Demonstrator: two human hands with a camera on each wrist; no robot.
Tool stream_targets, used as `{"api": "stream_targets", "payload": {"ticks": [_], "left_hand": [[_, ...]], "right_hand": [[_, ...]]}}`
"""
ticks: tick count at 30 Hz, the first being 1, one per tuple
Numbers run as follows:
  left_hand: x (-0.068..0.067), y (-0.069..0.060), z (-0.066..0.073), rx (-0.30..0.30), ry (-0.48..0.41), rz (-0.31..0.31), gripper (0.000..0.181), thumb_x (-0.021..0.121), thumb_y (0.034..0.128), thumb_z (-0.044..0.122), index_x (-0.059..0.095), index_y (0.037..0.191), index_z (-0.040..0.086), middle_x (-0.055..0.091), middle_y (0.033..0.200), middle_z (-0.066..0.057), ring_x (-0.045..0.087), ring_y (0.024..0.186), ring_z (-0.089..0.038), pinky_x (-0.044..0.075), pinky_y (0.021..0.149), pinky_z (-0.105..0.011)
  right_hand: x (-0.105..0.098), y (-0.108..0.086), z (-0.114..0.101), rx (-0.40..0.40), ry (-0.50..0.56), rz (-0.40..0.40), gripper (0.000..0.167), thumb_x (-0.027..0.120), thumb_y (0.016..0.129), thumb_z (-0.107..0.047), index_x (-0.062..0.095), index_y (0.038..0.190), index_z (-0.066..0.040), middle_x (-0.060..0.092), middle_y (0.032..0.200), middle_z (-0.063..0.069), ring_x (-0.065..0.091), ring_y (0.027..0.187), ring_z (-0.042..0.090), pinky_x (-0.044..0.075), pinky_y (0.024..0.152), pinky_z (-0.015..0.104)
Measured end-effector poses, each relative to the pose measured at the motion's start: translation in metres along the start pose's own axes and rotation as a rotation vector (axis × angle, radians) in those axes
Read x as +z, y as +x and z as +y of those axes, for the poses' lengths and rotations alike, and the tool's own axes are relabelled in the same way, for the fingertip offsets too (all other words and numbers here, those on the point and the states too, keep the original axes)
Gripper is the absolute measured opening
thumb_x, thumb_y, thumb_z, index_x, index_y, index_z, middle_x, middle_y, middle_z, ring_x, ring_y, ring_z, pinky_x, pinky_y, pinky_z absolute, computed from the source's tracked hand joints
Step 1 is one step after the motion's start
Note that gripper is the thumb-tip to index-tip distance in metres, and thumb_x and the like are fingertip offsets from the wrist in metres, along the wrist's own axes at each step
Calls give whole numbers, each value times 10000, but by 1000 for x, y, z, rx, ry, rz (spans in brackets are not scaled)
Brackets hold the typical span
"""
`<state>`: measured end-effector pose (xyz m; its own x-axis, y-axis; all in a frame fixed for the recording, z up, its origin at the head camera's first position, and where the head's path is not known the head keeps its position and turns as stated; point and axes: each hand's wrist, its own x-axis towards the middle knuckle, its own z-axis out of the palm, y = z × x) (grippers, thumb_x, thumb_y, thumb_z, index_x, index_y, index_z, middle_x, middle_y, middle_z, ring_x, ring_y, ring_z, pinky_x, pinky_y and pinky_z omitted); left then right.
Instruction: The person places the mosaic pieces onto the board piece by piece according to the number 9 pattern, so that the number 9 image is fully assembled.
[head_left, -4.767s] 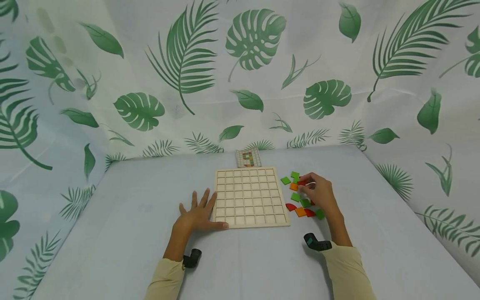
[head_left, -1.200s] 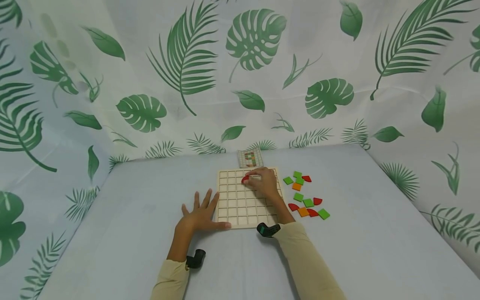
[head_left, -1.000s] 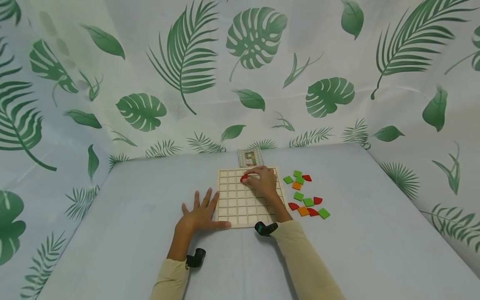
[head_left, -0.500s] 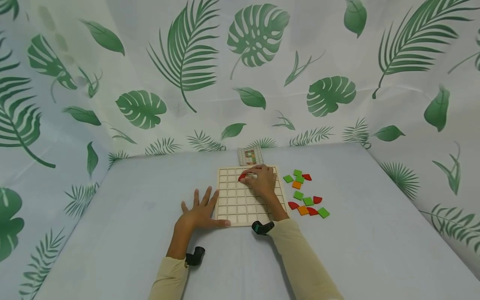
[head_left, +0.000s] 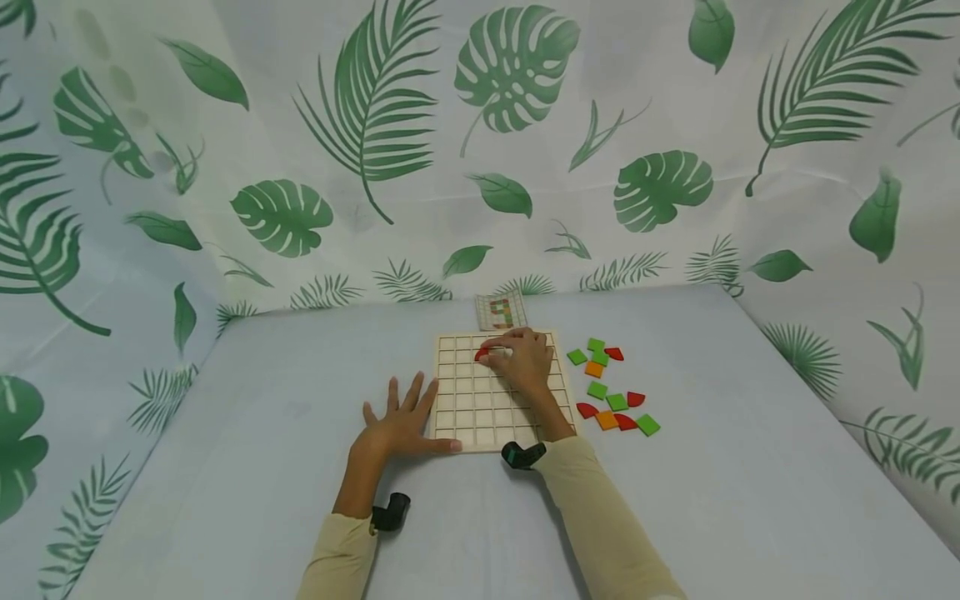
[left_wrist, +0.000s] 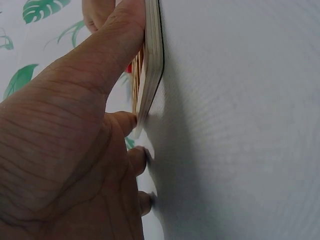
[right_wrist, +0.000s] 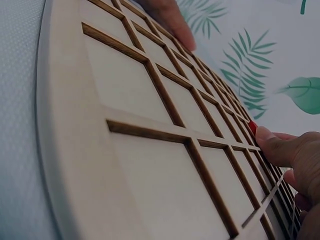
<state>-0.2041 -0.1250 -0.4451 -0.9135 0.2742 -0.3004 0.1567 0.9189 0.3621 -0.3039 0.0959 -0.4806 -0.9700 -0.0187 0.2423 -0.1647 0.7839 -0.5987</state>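
A pale wooden grid board [head_left: 465,399] lies flat on the table. Over its upper part, my right hand [head_left: 522,360] pinches a red quarter-round piece [head_left: 482,354] between thumb and fingertips, at a cell in the second row from the far edge. The right wrist view shows only a bit of the red piece [right_wrist: 252,126] beyond the thumb of my right hand [right_wrist: 300,160]. Fingers spread, my left hand [head_left: 397,429] rests at the board's lower left corner, thumb on the near edge. In the left wrist view, my left hand [left_wrist: 75,120] touches the board's side [left_wrist: 152,60].
Several green squares [head_left: 597,389], red quarter-rounds [head_left: 587,410] and orange squares [head_left: 606,420] lie loose right of the board. A small card with a coloured grid pattern [head_left: 501,311] stands or lies beyond the far edge. Leaf-printed cloth [head_left: 420,208] hangs behind.
My right hand has gone from the loose pieces to the board, carrying a red piece, and has lately shifted slightly left with it. My left hand has stayed at the board's corner.
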Motion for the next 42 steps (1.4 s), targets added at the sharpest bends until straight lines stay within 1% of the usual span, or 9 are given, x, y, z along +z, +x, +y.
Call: {"api": "stream_targets", "payload": {"ticks": [6,12,16,21,26,30,32,39,42], "left_hand": [[-1,-2,0,-3,-3,1,1101,648,778,709,94,1590,212,-6,1662,-92,-106,1490,-454,20,1039,-810],[0,-3,0,3,-10,5,1100,648,781,705,96,1590,206,-4,1661,-98,-103,1489,-460,19,1036,-813],[0,-2,0,6,-7,6,1103,645,779,710,91,1591,208,-7,1662,-95,-103,1489,-460,22,1038,-811],[-1,-2,0,5,-8,7,1106,650,776,708,93,1590,209,-4,1662,-94,-104,1490,-457,21,1041,-809],[-1,-2,2,-2,-3,1,1103,648,777,710,97,1590,210,1,1662,-91,-101,1491,-455,25,1042,-807],[0,-1,2,-5,1,-2,1100,644,777,716,98,1590,216,-2,1662,-86,-102,1493,-451,24,1045,-805],[0,-1,2,-5,2,-3,1097,642,778,716,98,1590,217,-3,1662,-84,-102,1493,-449,25,1046,-804],[-1,-1,2,-7,1,2,1093,647,782,706,102,1590,213,-1,1662,-87,-102,1493,-449,26,1050,-801],[-1,-1,2,-7,1,4,1092,644,781,710,107,1590,210,5,1662,-89,-97,1493,-452,28,1047,-803]], "right_hand": [[0,-1,-5,12,-9,0,329,752,828,-451,765,1106,-275,557,1291,133,447,1195,384,337,972,575],[0,-2,-8,-12,-16,22,291,750,825,-457,778,1063,-292,571,1253,120,461,1147,377,353,928,573],[1,-2,-7,-12,-15,26,269,750,833,-437,776,1063,-300,571,1252,113,456,1143,372,344,933,569],[0,-2,-5,-16,9,22,279,743,844,-424,774,1078,-276,567,1263,131,452,1166,390,337,956,572],[0,-3,-2,-19,36,1,267,726,865,-402,773,1085,-258,559,1281,133,435,1195,396,318,985,577],[-1,-4,-1,-23,48,-16,270,724,870,-398,769,1094,-256,555,1284,131,427,1199,393,314,983,580],[-2,-5,0,-31,49,-14,285,726,864,-412,770,1094,-250,558,1279,136,432,1194,392,318,979,584],[-4,-6,1,-74,68,2,255,747,859,-342,778,1071,-205,576,1254,152,451,1184,414,330,970,614],[-5,-7,3,-96,90,9,265,749,854,-347,780,1056,-178,589,1244,165,464,1184,417,324,976,628]]}}
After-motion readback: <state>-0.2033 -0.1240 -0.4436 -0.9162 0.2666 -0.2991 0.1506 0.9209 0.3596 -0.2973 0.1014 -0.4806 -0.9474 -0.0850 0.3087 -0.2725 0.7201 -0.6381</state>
